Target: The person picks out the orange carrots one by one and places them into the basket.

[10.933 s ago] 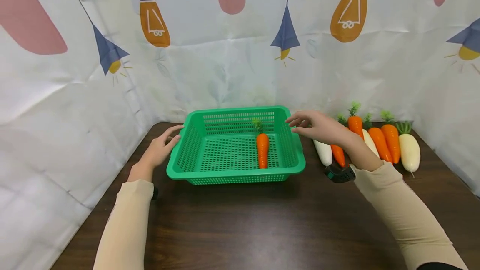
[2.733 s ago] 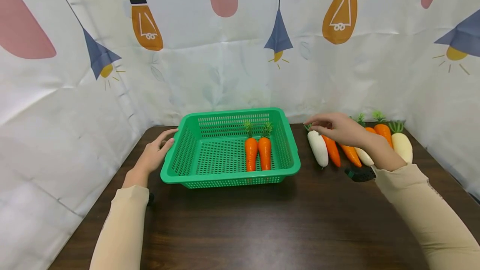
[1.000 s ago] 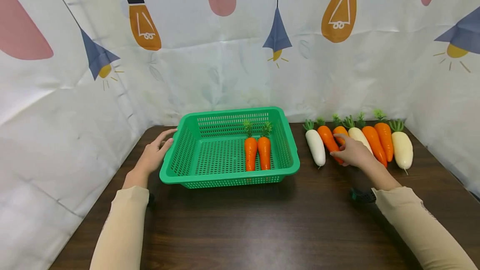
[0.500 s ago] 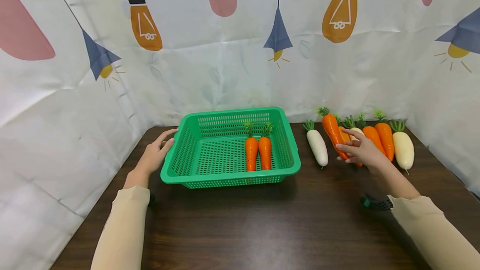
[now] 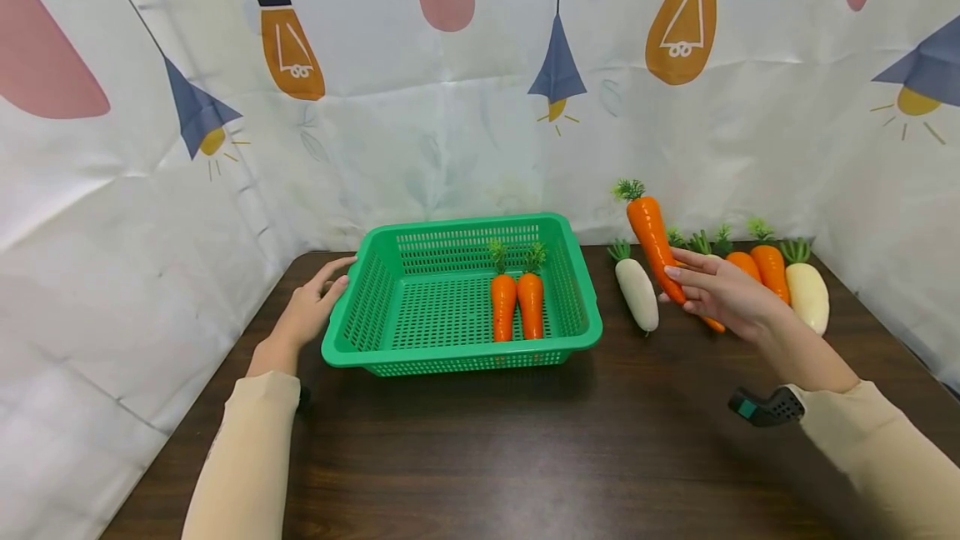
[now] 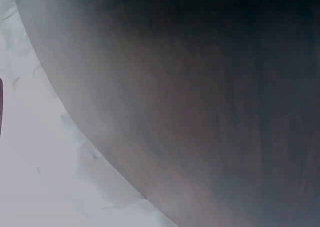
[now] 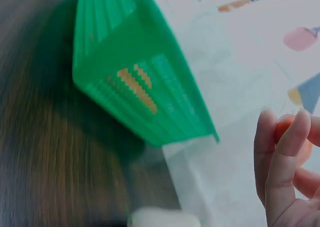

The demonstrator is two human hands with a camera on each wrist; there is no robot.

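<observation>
My right hand (image 5: 731,294) pinches an orange carrot (image 5: 651,236) near its thin end. The carrot is raised above the table and tilted, its leafy top up and to the left. In the right wrist view, fingers partly hide its orange body (image 7: 305,152). My left hand (image 5: 303,311) lies at the left rim of a green plastic basket (image 5: 461,354), fingertips against it; the left wrist view does not show this hand. Inside the basket, at its right, two carrots (image 5: 503,307) lie side by side, leaves toward the back.
Between basket and right hand lies a white radish (image 5: 637,294). Right of it are several more carrots (image 5: 771,269) and white radishes, partly behind the hand, with another radish (image 5: 807,298) at the far right. A patterned curtain (image 5: 480,148) stands behind the dark wooden table (image 5: 480,448).
My right hand has taken a carrot from the row and lifted it up and leftward. Earlier, a second carrot joined the first in the basket. My left hand has stayed at the rim.
</observation>
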